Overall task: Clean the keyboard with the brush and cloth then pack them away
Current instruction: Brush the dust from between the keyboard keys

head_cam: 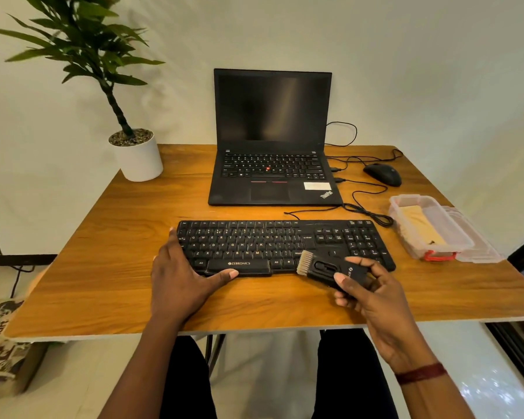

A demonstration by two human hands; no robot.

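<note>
Keyboard (273,243) lies on the table (103,267), long axis left to right. Brush (318,266), gripped in the curled fingers of the right hand (372,297), aims bristles leftward over its lower right keys. Left hand (182,276), fingers flat, braces the left end. Sweep likely runs leftward.

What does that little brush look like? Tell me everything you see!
The brush is small and black, plastic-looking, with a row of pale tan bristles at its left end, an oval slot in its body and white lettering partly hidden. The right hand pinches its other end, holding it slanted, bristles over the keyboard's near edge by the arrow keys.
</note>
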